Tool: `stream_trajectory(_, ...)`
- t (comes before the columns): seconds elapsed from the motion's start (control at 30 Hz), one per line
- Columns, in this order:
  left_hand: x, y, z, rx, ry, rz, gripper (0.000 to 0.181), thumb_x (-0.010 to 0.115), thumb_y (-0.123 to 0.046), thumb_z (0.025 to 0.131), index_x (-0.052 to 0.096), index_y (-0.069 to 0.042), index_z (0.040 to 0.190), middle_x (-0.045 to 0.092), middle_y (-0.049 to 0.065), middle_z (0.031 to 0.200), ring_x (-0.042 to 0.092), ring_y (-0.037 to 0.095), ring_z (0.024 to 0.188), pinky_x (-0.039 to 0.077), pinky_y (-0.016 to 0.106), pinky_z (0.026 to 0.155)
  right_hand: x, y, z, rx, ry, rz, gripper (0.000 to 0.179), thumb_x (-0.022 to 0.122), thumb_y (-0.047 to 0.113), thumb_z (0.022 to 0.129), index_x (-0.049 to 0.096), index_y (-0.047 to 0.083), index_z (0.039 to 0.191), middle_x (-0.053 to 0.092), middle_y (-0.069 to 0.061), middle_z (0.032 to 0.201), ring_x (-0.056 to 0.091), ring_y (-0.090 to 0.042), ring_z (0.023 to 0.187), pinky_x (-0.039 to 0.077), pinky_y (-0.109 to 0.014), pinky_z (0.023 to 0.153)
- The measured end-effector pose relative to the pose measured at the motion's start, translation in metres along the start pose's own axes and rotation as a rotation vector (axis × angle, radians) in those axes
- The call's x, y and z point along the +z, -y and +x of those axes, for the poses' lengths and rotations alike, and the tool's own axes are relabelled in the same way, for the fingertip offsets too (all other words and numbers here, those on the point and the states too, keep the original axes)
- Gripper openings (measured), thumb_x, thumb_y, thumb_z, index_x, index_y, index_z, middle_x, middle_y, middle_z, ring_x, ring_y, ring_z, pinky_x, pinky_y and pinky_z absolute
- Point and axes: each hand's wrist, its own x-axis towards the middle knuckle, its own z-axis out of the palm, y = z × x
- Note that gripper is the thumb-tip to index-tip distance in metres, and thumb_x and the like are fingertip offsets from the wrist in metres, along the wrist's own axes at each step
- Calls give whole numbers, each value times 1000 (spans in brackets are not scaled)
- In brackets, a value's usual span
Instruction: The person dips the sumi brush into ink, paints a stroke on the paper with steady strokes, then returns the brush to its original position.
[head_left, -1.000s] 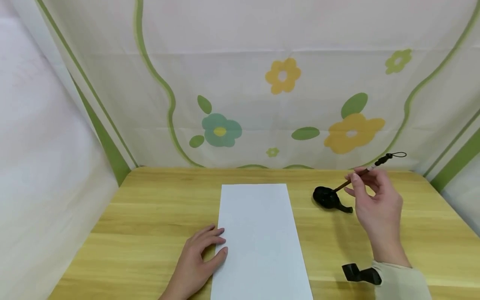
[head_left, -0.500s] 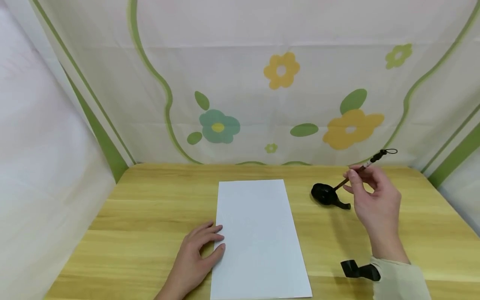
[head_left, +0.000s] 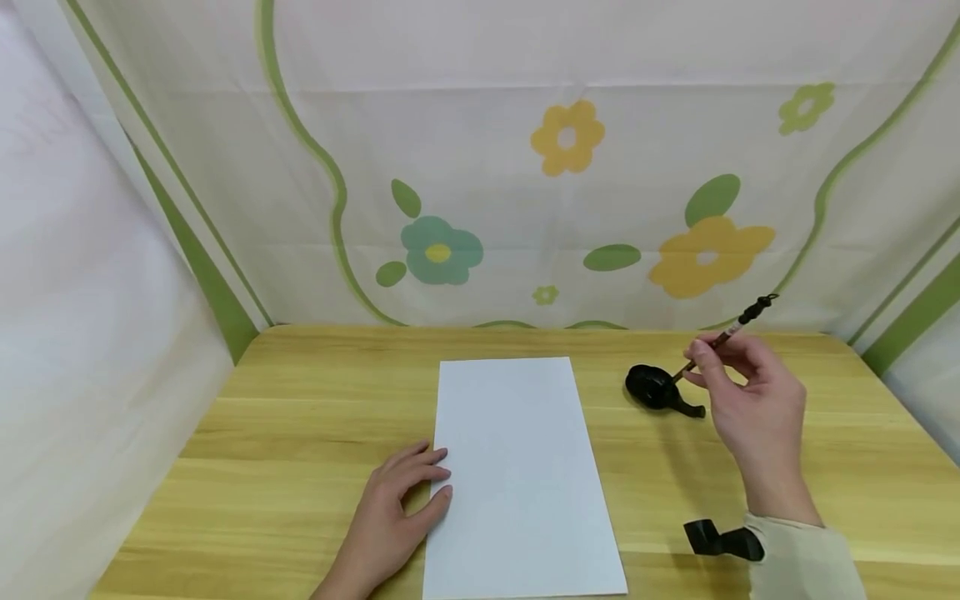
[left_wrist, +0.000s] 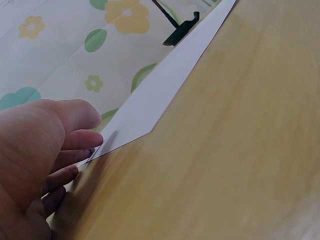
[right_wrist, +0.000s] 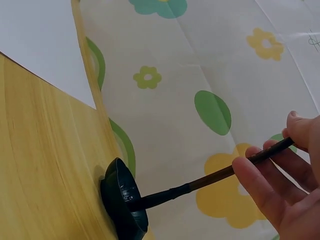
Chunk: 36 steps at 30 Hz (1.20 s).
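The white paper (head_left: 517, 475) lies flat on the wood-grained table (head_left: 300, 400) at the lower middle of the head view, a plain oblong without visible marks; it should be light, limp and easy to crease or slide, so it is best steadied with flat fingers near a margin. The left hand (head_left: 397, 508) is there at its left edge, fingers loosely spread and gripping nothing, tips at or just over the sheet (how hard they press, I cannot tell). Right of centre in the head view, the right hand (head_left: 757, 408) pinches the brush (right_wrist: 212, 177) between thumb and fingers, closed only as far as the slim handle allows. The brush will probably feel light and stiff along its shaft, soft only at the hidden tip, and the middle of the handle is the sensible place to hold it; it is dark brown, slanting from upper right to lower left, with a black end piece (head_left: 753, 311) and a small loop. Its lower end reaches into the black dish (head_left: 647, 386), right of the paper: a glossy, rounded little vessel with a curved stem, likely rigid and smooth, perhaps slippery, best taken by that stem or the outer wall.
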Motion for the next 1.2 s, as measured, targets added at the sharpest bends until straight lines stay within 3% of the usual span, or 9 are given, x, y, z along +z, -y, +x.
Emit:
stream_trajectory(0.2,-1,0,-2,48,-15,5,23,85,-14,92,79,-34,102,75,-13,134,60,31,144,39,72,116,-3,0,0,-36,-58,112,17,77,2,97,72,-7,111,79,-1,99,78,-9,91,64,-21,72)
stream_trajectory(0.3,-1,-1,-1,41,-10,1,23,85,-14,92,79,-34,102,75,-14,134,60,30,144,38,71,116,-6,2,1,-83,-107,227,20,76,-1,96,70,-8,114,76,-7,99,79,-13,88,64,-24,72)
stream_trajectory(0.43,0,0,0,21,0,2,23,85,-14,92,79,-33,103,74,-15,136,58,29,146,37,69,118,-8,2,2,-121,-143,289,25,77,2,96,67,-7,118,74,-11,100,79,-18,88,65,-26,73)
stream_trajectory(0.97,0,0,0,-3,11,0,22,85,-13,91,80,-31,103,74,-15,136,58,29,147,37,67,119,-9,-10,2,-117,-258,250,18,78,4,95,68,-1,109,77,-10,96,78,-20,86,65,-25,72)
stream_trajectory(1.2,0,-1,-1,5,10,6,22,85,-13,91,80,-30,103,74,-15,137,58,29,146,37,67,119,-12,-7,4,-136,-300,140,13,75,2,98,70,0,110,75,-7,94,78,-17,85,65,-23,72)
